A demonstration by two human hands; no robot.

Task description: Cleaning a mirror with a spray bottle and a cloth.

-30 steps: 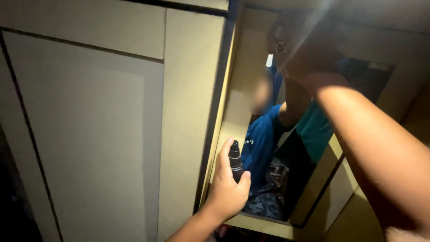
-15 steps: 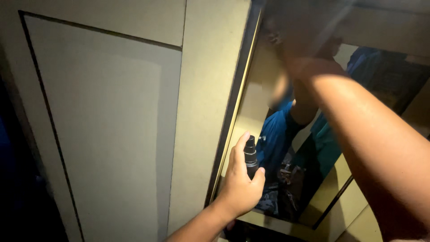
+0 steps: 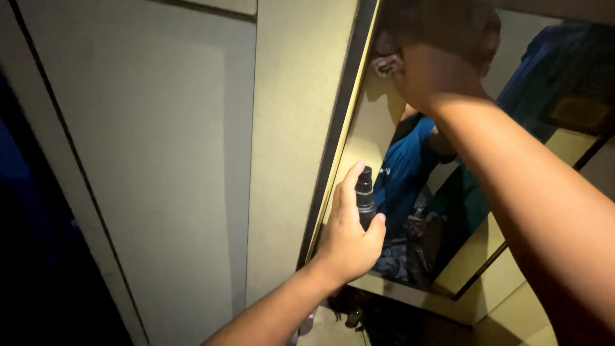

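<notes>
The left hand [image 3: 349, 240] at 5 o'clock grips a small black spray bottle [image 3: 365, 197], nozzle up, against the mirror [image 3: 410, 173]. The right hand [image 3: 435, 77] at 1 o'clock presses on the glass. Pale cabinet door [image 3: 160, 160] fills 9 o'clock.

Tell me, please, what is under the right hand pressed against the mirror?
The right hand lies flat on the mirror. At its left edge a scrap of pale crumpled cloth shows; the rest is covered. The left hand holds a small black spray bottle.
</notes>
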